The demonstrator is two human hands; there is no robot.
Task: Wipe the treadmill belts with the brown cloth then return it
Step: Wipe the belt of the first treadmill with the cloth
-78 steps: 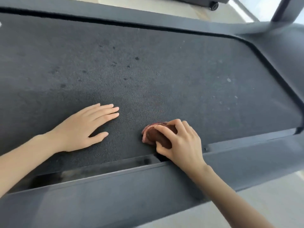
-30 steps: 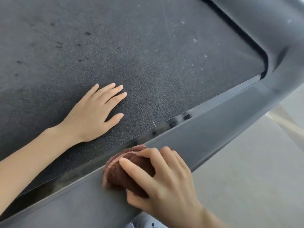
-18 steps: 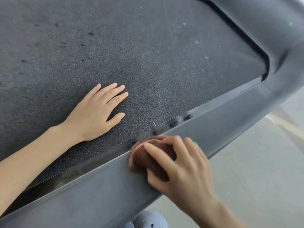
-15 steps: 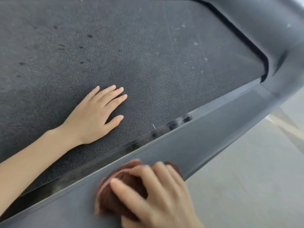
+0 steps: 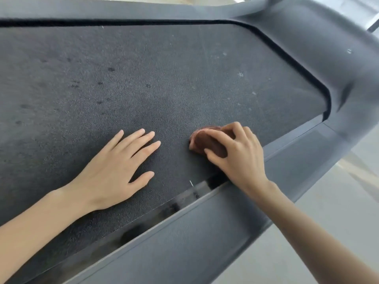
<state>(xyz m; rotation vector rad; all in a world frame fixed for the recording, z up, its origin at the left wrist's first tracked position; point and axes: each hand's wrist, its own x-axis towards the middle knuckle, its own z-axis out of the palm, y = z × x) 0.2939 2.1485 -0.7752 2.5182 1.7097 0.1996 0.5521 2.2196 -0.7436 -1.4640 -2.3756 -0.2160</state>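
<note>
**Cloth on the belt under the right hand**

The left hand (image 5: 114,173) lies flat on the treadmill belt (image 5: 143,78), fingers straight. Just to its right, the right hand (image 5: 238,154) curls over the bunched brown cloth (image 5: 207,143), pressing it onto the belt; beyond its wrist runs the grey side rail (image 5: 184,242)

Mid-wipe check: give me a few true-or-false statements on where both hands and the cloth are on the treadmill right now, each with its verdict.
1. The right hand grips the brown cloth and holds it on the belt. True.
2. The left hand pinches a corner of the brown cloth. False: it lies flat on the belt with straight fingers, apart from the cloth.
3. The brown cloth lies on the grey side rail. False: it is on the belt, near the edge beside that rail.
4. Pale specks show on the belt beyond the cloth. True.
</note>
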